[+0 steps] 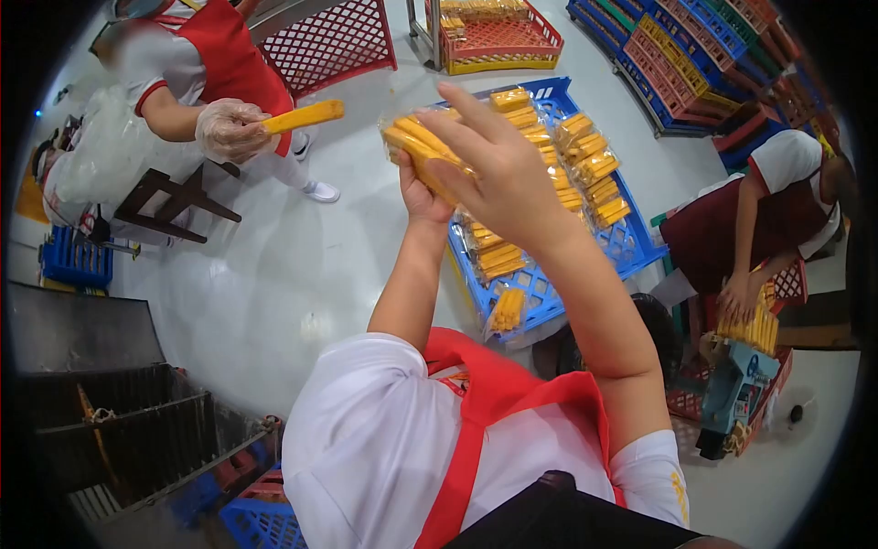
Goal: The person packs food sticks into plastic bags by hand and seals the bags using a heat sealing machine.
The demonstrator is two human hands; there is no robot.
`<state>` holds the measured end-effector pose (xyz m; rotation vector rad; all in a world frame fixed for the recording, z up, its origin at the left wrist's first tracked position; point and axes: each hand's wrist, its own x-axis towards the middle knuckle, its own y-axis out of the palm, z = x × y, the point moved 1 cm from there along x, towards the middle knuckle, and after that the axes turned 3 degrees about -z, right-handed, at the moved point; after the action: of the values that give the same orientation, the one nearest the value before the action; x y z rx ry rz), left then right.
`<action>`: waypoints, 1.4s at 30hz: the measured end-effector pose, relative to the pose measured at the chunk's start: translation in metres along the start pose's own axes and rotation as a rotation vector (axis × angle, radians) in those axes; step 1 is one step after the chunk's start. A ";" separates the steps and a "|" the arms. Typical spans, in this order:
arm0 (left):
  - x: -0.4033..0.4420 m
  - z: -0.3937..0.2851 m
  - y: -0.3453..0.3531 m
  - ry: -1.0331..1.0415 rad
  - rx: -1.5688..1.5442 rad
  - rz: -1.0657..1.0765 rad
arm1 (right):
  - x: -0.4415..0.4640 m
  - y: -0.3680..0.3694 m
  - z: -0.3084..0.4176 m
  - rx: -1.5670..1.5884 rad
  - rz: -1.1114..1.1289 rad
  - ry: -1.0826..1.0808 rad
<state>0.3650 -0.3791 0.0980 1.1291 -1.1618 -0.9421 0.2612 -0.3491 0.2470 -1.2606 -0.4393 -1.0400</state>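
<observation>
A clear plastic pack of yellow sticks [407, 142] is raised in front of me. My left hand [422, 194] is closed around its lower end. Over the pack's near side, my right hand [512, 169] has its fingers stretched out and apart, with the thumb close to the wrapper; whether it touches is unclear. Beneath both hands stands a blue crate [626, 247] with several rows of similar packs [599, 165]. One more pack [508, 309] rests at the crate's near corner.
On the left, a co-worker's gloved hand [230, 130] holds out a yellow stick bundle [306, 116]. At right another person handles yellow sticks [754, 328] above a blue-grey machine [732, 389]. Stacked crates [677, 59] and a red-yellow crate [512, 55] stand behind; a dark stool [174, 201] is left.
</observation>
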 end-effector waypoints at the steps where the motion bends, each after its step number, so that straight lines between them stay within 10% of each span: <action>1: 0.001 0.003 0.000 -0.003 -0.009 0.003 | -0.003 0.003 0.002 0.035 0.009 0.048; 17: 0.018 0.063 -0.015 -0.138 -0.037 -0.045 | -0.031 -0.034 -0.005 0.043 -0.199 -0.026; 27: 0.037 0.084 0.001 -0.090 0.077 -0.047 | -0.218 -0.200 0.015 0.002 -0.496 0.942; 42: -0.042 0.226 0.034 -0.750 0.028 0.107 | -0.215 -0.131 0.012 0.151 -0.963 0.550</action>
<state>0.1349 -0.3705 0.1300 0.7262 -1.8160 -1.3177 0.0486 -0.2473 0.1586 -0.5363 -0.6931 -2.0451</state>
